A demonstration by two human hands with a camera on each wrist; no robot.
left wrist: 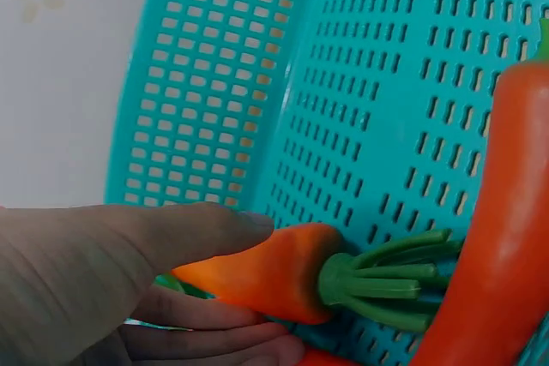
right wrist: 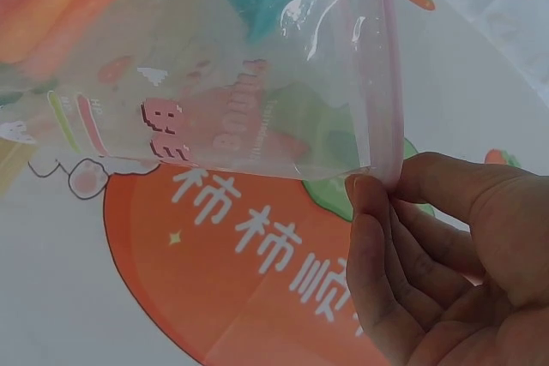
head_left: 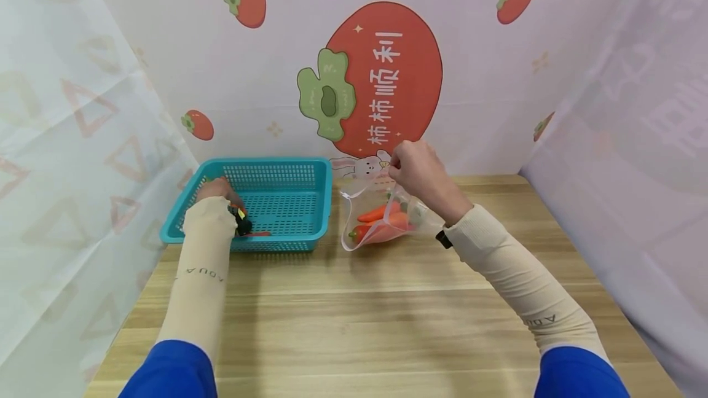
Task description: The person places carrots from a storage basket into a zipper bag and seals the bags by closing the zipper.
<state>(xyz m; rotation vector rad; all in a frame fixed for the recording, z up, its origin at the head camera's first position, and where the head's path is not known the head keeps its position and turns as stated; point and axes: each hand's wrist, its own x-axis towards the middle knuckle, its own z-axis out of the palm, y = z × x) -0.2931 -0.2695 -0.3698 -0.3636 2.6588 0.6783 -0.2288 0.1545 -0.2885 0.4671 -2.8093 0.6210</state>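
Inside the turquoise basket (head_left: 287,207), my left hand (head_left: 214,189) holds a toy carrot (left wrist: 296,272) between the thumb above and the fingers below. The carrot is orange with a green stalk, which points toward a long red chili pepper (left wrist: 506,203) lying in the basket. My right hand (head_left: 421,174) pinches the top corner of a clear zip bag (right wrist: 334,66) between thumb and fingers. The bag hangs with its mouth toward the basket. Low in the bag lie an orange-red long vegetable (head_left: 378,211) and a red pepper (head_left: 359,234) with a green stem.
The basket and bag stand side by side at the back of the wooden table (head_left: 343,324). Behind them rises a white backdrop (head_left: 470,78) printed with persimmons, and similar sheets (head_left: 72,140) close off both sides.
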